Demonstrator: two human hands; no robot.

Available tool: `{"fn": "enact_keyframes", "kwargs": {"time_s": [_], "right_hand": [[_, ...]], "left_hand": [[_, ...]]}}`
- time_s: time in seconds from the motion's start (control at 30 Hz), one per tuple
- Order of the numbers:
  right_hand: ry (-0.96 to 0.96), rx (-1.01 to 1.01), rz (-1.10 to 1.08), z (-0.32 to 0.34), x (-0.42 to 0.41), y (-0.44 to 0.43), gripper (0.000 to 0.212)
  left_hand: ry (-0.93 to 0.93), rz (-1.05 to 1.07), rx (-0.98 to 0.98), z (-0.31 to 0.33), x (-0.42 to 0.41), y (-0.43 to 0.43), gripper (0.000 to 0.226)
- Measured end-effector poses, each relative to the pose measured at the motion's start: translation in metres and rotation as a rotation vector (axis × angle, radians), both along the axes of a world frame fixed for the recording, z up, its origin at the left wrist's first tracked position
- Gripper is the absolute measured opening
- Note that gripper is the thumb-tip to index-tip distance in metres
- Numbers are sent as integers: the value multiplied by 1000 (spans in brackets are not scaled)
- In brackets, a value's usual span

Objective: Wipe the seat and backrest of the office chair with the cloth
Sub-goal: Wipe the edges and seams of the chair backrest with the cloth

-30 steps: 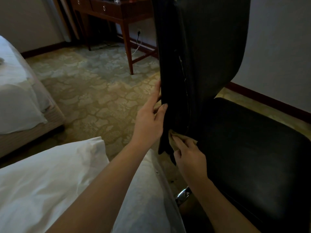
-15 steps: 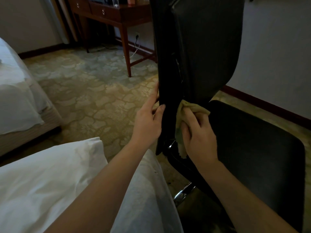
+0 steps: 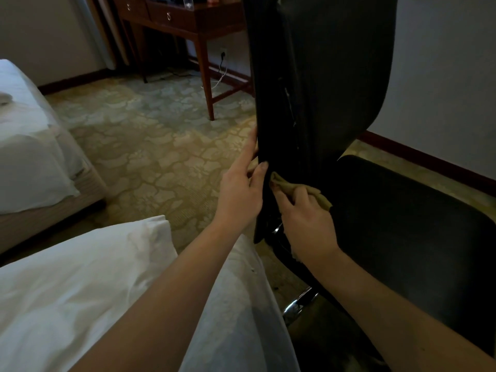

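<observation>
Cloth [image 3: 318, 193]: tan-olive, soft, bunched into a crumpled wad. It sits at the bottom of the backrest [image 3: 330, 63], just above where that meets the seat [image 3: 402, 232], toward the backrest's left edge. Right hand [image 3: 306, 226] has its fingers curled over the cloth, clamping it and pressing it against the dark surface; folds stick out above the knuckles and off to the right. Left hand [image 3: 241, 191] grips the backrest's left edge just beside the cloth: thumb on the near face, index finger straight up along the edge, other fingers hidden behind. Office chair [image 3: 316, 135] is black all over. The backrest is tall, upright and smooth, with a rounded lower right corner and a thin vertical seam with pale flecks. The seat is a wide flat pad with rounded corners and a faint sheen; too dark to tell leather from vinyl. Chrome base [image 3: 298, 307] under the seat is shiny, only partly in view. Carpet [image 3: 147, 146] is beige-green with a floral pattern. Desk [image 3: 188, 20] behind is dark reddish wood, with slim tapered legs and drawers with ring pulls; a white cable [image 3: 218, 81] hangs below it. Rumpled white bedding [image 3: 80, 277] lies lower left, with another white-sheeted bed [image 3: 32, 157] at far left. Wall [image 3: 442, 76] is plain and pale, with a dark red baseboard [image 3: 429, 159].
</observation>
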State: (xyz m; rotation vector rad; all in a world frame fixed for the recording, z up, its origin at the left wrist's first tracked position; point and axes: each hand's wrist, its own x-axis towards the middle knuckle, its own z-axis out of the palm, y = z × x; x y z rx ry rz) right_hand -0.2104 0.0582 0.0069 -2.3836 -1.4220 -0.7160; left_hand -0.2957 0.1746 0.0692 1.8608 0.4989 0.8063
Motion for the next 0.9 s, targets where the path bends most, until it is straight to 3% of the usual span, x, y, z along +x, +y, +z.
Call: {"fn": "enact_keyframes", "kwargs": {"time_s": [0.1, 0.27, 0.33, 0.43, 0.47, 0.57, 0.67, 0.9], "right_hand": [[27, -120, -15, -16, 3, -5, 64], [165, -515, -7, -27, 1, -17, 58], [235, -580, 25, -24, 6, -31, 71], [142, -364, 106, -20, 12, -45, 106], [117, -266, 131, -22, 13, -47, 107], [44, -122, 151, -13, 13, -35, 80], [89, -154, 64, -3, 8, -16, 72], [127, -377, -35, -9, -5, -10, 78]], "left_hand": [[0, 3, 10, -1, 0, -2, 65], [10, -3, -1, 2, -1, -3, 64], [12, -8, -2, 1, -2, -3, 63], [6, -6, 7, 0, -2, -2, 63], [3, -5, 13, -2, -1, -1, 63], [3, 5, 18, -4, 1, -1, 63], [4, 1, 13, -4, 0, 0, 63], [-8, -3, 1, -4, 0, -2, 63]]}}
